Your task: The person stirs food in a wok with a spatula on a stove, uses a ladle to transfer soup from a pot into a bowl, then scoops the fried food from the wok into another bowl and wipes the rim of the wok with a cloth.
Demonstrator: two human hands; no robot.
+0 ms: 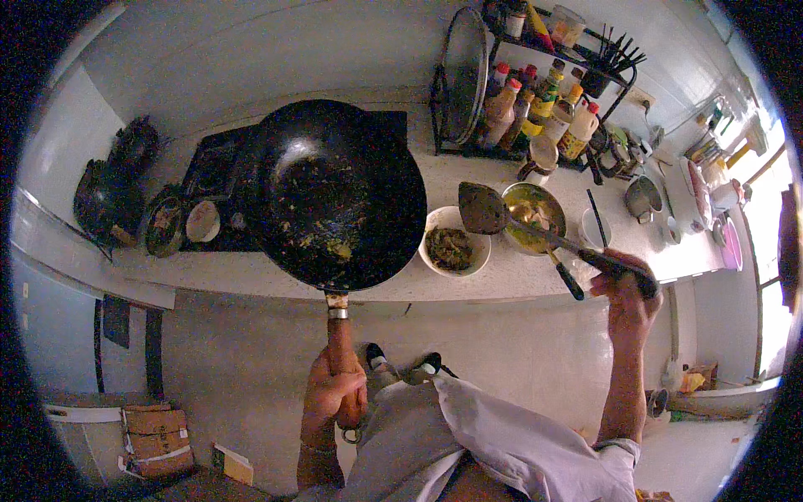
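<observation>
My left hand (339, 383) is closed round the wooden handle of a black wok (339, 194), which is tilted over the stove; oily bits of food cling to its inside. My right hand (627, 292) grips the dark handle of a metal wok spatula (483, 209), its blade raised over the rim of a white bowl (455, 271) of dark cooked food. Beside that bowl is a metal bowl (558, 219) with yellowish liquid and pale pieces, and a utensil with a dark handle (569, 279) rests in it.
A black rack (527, 44) of sauce bottles stands against the wall. The gas stove (216, 163) lies partly under the wok, with a small bowl (202, 221) on its left. A small white bowl with a dark stick (596, 210) and a metal pot (643, 196) stand farther right along the counter.
</observation>
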